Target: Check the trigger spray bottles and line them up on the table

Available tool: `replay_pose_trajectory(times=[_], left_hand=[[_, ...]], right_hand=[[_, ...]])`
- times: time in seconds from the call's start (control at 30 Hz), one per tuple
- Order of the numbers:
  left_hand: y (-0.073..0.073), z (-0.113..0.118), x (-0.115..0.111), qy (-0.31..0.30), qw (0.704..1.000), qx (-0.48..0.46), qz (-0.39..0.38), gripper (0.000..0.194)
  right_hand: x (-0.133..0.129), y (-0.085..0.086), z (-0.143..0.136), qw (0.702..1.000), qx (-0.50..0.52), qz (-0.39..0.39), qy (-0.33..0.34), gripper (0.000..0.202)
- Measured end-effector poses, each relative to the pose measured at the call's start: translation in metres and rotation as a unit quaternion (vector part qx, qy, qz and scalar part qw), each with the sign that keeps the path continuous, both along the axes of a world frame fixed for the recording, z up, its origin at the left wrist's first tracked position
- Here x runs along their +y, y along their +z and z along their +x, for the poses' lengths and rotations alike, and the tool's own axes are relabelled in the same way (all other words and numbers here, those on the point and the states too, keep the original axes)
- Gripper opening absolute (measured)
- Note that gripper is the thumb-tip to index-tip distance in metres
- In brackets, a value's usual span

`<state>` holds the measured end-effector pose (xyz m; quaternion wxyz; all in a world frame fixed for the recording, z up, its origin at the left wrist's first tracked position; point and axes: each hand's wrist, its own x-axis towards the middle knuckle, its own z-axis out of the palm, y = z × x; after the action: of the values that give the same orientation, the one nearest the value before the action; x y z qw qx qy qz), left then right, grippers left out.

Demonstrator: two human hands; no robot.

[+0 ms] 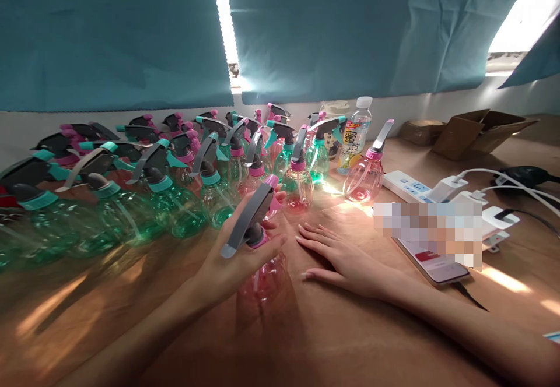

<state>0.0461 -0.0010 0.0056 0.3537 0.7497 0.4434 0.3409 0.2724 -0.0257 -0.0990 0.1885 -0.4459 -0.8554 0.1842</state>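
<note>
My left hand (238, 247) is wrapped round the neck of a pink spray bottle (265, 279) with a grey trigger head, which stands upright on the brown tabletop (350, 340). Flat on the table to its right lies my right hand (336, 256), fingers stretched out and holding nothing. Just beyond the hands are another pink spray bottle (297, 186) and, farther right, a pink spray bottle (365, 177) standing apart. A green spray bottle (216, 197) is close behind my left hand, at the edge of a crowded group of several green and pink ones.
On the right are a white power strip (406, 186) with chargers and cables, a phone (437, 264) beside a blurred patch, and an open cardboard box (476, 133). A drink bottle (363, 122) stands at the back. Blue curtains (328, 31) hang behind.
</note>
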Motion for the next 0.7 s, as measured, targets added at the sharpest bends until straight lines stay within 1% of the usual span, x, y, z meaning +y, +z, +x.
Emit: replay_pose_trajectory(times=[0.07,0.13,0.2,0.3,0.37,0.47,0.53,0.6,0.7], left_hand=[[-0.001,-0.002,0.001,-0.008,1.000,-0.007,-0.009,0.045],[-0.003,-0.006,0.002,-0.017,1.000,-0.006,-0.019,0.052],[-0.004,-0.009,0.003,-0.034,0.999,-0.012,-0.025,0.050],[-0.002,-0.013,0.004,-0.069,0.995,-0.051,-0.044,0.046],[0.000,-0.014,0.004,-0.078,0.993,-0.066,-0.056,0.044],[0.001,-0.013,0.004,-0.067,0.995,-0.050,-0.051,0.037],[0.001,-0.012,0.004,-0.049,0.998,-0.026,-0.043,0.033],[0.000,-0.010,0.005,-0.035,0.999,-0.004,-0.033,0.033],[0.000,-0.008,0.006,-0.040,0.999,0.006,-0.017,0.037]], right_hand=[[0.000,0.001,0.000,1.000,-0.002,-0.001,0.000,0.069],[0.000,0.002,0.000,1.000,-0.010,-0.003,-0.001,0.069],[0.000,0.005,-0.001,1.000,-0.023,-0.010,-0.001,0.071],[-0.001,0.007,-0.002,0.999,-0.030,-0.021,-0.002,0.073],[-0.001,0.008,-0.002,1.000,-0.022,-0.021,-0.002,0.072],[0.000,0.006,-0.001,1.000,-0.006,-0.017,0.000,0.070],[0.000,0.006,-0.001,1.000,-0.001,-0.016,0.000,0.070],[0.000,0.006,-0.001,1.000,-0.005,-0.015,0.000,0.070],[0.000,0.007,-0.001,1.000,-0.020,-0.017,0.000,0.071]])
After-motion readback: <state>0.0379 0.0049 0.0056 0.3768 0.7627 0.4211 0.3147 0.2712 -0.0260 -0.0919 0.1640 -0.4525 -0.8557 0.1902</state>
